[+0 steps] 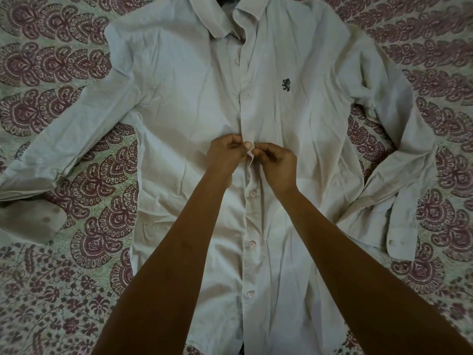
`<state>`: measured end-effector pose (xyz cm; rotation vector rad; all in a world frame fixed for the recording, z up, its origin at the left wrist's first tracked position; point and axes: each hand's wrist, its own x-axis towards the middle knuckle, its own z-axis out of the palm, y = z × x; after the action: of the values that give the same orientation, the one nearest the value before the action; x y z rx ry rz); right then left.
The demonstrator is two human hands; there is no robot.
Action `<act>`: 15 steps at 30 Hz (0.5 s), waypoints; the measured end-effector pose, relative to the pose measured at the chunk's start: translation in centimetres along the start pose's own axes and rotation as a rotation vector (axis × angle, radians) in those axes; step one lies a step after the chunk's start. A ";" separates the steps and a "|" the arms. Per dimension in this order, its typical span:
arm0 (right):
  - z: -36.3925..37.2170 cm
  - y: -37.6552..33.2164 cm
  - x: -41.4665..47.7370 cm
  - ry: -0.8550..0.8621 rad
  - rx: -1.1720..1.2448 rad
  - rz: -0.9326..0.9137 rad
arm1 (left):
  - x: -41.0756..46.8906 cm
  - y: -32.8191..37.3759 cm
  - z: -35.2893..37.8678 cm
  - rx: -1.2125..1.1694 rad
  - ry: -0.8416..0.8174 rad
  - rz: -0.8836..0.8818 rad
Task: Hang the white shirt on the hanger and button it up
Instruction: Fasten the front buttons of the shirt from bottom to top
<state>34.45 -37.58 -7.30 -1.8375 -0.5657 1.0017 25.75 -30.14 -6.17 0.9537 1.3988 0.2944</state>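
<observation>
So the white shirt [294,139] lies flat, front up, on a patterned bedspread [84,201], sleeves spread out to both sides. Both hands meet at the placket mid-chest: left hand [225,156] and right hand [277,160] each have their fingers pinched on the placket fabric, working what looks like a button there. Three buttons [253,193] below look done; the top button [237,61] is still open. Tip: keep the hole edge taut and push the button through sideways. Plenty of bed around, no edges close. Can't see the hanger.
</observation>
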 end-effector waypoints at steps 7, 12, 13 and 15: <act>0.4 0.7 0.6 0.016 -0.021 0.025 | 0.5 0.5 0.3 0.357 0.125 0.120; -0.4 0.7 1.5 -0.091 0.131 0.078 | 0.7 1.0 0.3 0.469 0.113 0.156; -0.5 0.6 1.7 -0.106 0.138 0.093 | 0.6 1.1 0.3 0.489 0.107 0.167; -0.8 0.3 1.7 -0.134 0.170 0.140 | 0.6 1.1 0.1 0.504 0.087 0.171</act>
<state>36.10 -36.86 -8.05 -1.6855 -0.4220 1.2358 26.38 -29.07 -5.82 1.4932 1.5058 0.1095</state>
